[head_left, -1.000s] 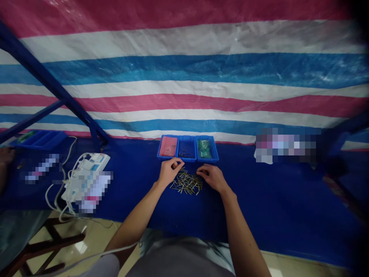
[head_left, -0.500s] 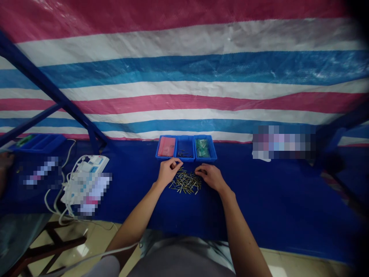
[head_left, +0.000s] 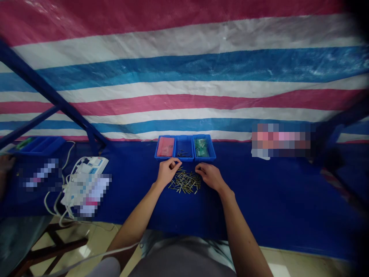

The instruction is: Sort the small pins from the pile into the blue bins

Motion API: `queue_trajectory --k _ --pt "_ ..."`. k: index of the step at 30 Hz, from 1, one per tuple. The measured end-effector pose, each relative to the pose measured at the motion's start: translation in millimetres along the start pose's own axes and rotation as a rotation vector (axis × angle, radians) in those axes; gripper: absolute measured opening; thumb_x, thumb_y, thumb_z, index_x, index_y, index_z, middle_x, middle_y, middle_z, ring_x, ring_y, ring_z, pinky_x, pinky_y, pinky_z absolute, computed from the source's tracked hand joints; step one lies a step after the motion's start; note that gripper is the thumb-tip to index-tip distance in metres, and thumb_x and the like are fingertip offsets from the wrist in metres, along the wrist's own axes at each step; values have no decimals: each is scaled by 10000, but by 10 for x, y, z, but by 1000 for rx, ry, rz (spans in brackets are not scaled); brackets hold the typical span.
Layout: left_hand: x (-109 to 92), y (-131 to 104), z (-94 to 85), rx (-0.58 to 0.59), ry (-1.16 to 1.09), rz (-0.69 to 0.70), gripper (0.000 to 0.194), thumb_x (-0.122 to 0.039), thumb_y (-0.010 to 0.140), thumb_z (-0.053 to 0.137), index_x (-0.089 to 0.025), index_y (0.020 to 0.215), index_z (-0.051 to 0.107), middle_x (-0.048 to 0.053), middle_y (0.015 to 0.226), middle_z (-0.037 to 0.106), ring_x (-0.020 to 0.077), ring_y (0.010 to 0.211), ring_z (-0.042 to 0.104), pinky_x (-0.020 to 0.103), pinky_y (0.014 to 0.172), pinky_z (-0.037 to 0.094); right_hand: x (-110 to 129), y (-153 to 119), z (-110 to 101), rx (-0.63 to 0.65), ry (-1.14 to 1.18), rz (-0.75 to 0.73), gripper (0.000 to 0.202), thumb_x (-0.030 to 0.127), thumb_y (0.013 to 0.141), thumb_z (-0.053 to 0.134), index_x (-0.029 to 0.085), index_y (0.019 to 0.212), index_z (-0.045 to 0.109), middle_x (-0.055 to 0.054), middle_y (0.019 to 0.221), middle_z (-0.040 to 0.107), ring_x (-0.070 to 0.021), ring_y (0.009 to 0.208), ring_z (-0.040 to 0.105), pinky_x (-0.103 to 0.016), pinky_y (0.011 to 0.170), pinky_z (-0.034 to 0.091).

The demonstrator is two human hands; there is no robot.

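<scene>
the left hand [head_left: 176, 163] is hovering over the upper left edge of a heap of thin, brassy metal pieces [head_left: 186, 182], its thumb and fingertips pressing together in a pinch. the right hand [head_left: 198, 169] is facing it from the heap's upper right edge, its fingers curling in closely. i'm not able to tell whether either one is gripping a piece.

the heap is lying loose on the blue tabletop [head_left: 273, 207], between the hands and just short of three joined blue bins. the left bin [head_left: 156, 154] is holding pink packets [head_left: 165, 147], the middle bin [head_left: 185, 139] a few dark slim pieces [head_left: 183, 153], and the right bin [head_left: 212, 153] green-tinted packets [head_left: 201, 147]. those bins are standing close in front of the hands, with a striped sheet [head_left: 173, 73] hanging behind.

over to the left, a white power strip [head_left: 99, 165] and tangled white cables [head_left: 67, 192] are crowding the table, well apart from the heap. further left, another person's hand [head_left: 6, 163] is resting near a blue divided tray [head_left: 43, 146]. pixelated patches are covering items on both sides, and no brand or writing is coming through legibly.
</scene>
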State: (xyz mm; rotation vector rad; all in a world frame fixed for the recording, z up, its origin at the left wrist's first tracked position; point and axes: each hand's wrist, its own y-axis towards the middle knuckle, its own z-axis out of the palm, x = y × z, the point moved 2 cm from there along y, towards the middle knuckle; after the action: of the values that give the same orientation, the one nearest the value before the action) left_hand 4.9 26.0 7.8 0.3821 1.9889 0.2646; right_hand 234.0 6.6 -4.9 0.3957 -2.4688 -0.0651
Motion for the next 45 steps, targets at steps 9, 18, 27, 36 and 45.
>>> queue_trajectory --k 9,18,27,36,45 --pt "34 -3 5 -4 4 15 211 -368 886 661 -165 873 718 -64 544 432 75 503 380 202 549 339 32 -1 6 9 9 -15 113 331 870 667 317 913 770 15 713 663 -156 674 601 -266 604 347" --pt "32 0 10 3 0 10 222 -376 882 664 -162 871 721 -64 543 434 76 504 377 202 547 344 115 9 29 -23 32 -50 126 292 920 618 266 880 735 1 788 668 -155 727 611 -264 659 382" --pt "-5 -21 28 165 35 31 262 -404 889 664 -167 934 766 -34 585 575 74 501 443 198 546 365 304 -16 71 -211 196 -111 202 344 972 557 219 936 712 -14 768 615 -140 648 557 -265 639 396" --pt "-62 -38 23 284 43 106 264 -378 922 636 -149 931 769 25 752 719 81 544 490 203 582 402 453 -48 117 -294 261 -151 220 345 983 555 197 936 711 -8 710 568 -122 588 492 -265 613 400" --pt "-46 -38 18 273 37 136 256 -342 946 601 -141 898 751 36 760 712 89 557 511 212 599 417 432 -23 151 -271 274 -180 210 344 985 556 217 1054 709 -56 950 644 -159 792 622 -286 733 483"
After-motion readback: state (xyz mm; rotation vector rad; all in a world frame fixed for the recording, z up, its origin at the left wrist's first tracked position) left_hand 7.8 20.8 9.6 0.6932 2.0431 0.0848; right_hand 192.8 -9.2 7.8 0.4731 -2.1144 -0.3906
